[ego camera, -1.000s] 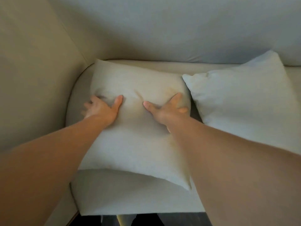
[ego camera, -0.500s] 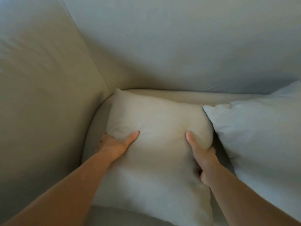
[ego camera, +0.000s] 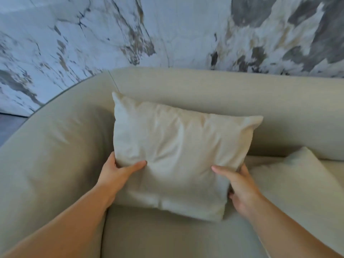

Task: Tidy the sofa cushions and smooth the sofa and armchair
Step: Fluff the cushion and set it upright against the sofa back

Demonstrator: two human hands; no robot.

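Two hands grip one cream cushion [ego camera: 178,155] by its lower side edges — the left hand [ego camera: 119,174] pinches the lower left edge, thumb across the front and fingers hidden behind, while the right hand [ego camera: 240,185] clasps the lower right edge the same way. Both are closed on the fabric, not spread flat.

To seat it well, I would keep the grip low and even, tip the top edge back until it rests against the sofa [ego camera: 223,94] backrest, and set the bottom edge square on the seat before letting go. A quick pat on the creased front would plump it.

That cushion stands upright between the hands, in the corner where the curved arm meets the backrest. A second cushion [ego camera: 297,179] lies just beside the right hand, leaning near the backrest.
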